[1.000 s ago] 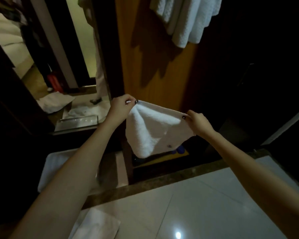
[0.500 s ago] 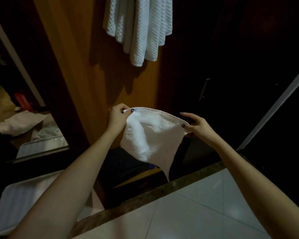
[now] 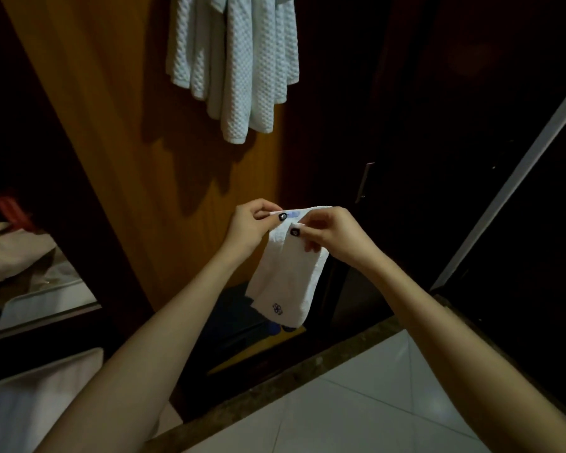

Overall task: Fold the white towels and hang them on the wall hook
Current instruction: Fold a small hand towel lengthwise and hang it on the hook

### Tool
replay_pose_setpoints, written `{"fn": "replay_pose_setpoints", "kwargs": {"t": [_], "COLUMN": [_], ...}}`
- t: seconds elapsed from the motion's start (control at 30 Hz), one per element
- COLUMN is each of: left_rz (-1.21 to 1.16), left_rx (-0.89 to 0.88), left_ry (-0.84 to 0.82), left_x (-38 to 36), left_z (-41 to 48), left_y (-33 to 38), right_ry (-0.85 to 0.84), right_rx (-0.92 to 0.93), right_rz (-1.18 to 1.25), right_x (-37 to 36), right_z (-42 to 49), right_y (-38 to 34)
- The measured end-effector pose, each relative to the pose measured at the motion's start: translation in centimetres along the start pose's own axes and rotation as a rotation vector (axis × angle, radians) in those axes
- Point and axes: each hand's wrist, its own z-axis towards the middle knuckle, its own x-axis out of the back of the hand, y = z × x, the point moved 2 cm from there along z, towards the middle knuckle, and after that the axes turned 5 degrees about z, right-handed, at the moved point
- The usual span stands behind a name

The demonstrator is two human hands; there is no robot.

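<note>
Wood panel (image 3: 138, 165): upright, orange-brown; reference for every position below.
Hung towels (image 3: 239, 63): a bunch of white waffle-weave towels against the upper wood panel. The hook is out of view above them.
Hand towel (image 3: 288, 273): white, folded to a narrow strip, held in the air before the lower right edge of the wood panel, beneath the hung towels and well apart from them.
Left hand (image 3: 249, 228): thumb and fingers pinch the strip's top edge, on the side nearer the wood panel.
Right hand (image 3: 335, 235): fingers curled, pinching the same top edge just beside the left hand.
Emblem (image 3: 277, 308): small, blue, at the strip's lower end.
Step, as judged: folding nearly complete; hanging not yet done.
Risk: both grips sit at the top only, so the loose lower layers may fall open during the lift. Draping onto a crowded hook could dislodge the hung towels or let the strip slide off.
</note>
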Motion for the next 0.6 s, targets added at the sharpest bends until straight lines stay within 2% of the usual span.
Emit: {"fn": "replay_pose_setpoints", "kwargs": {"t": [0.1,0.2,0.33,0.47,0.6], "left_rz": [-0.037,-0.091,-0.172,-0.29,-0.416], "left_rx": [-0.025,-0.006,0.016,0.073,0.108], "left_ry": [-0.065,-0.109,-0.128,-0.012,0.064], "left_x": [0.1,1.1,1.8,1.8,1.8], "left_z": [-0.1,0.0,0.1,0.0,-0.3], "left_y": [0.8,1.2,1.6,2.1,2.3], "right_ry": [0.066,0.058,0.084,0.065,0.138], "right_rx": [0.152,0.189,0.116,0.086,0.068], "right_rz": [-0.27,-0.356,-0.236,-0.08,-0.067], "right_x": [0.3,0.5,0.2,-0.4,-0.7], "right_z": [0.6,1.3,2.0,2.5,3.1], "right_y": [-1.3,-2.0,-2.5,-3.1,-3.1]}}
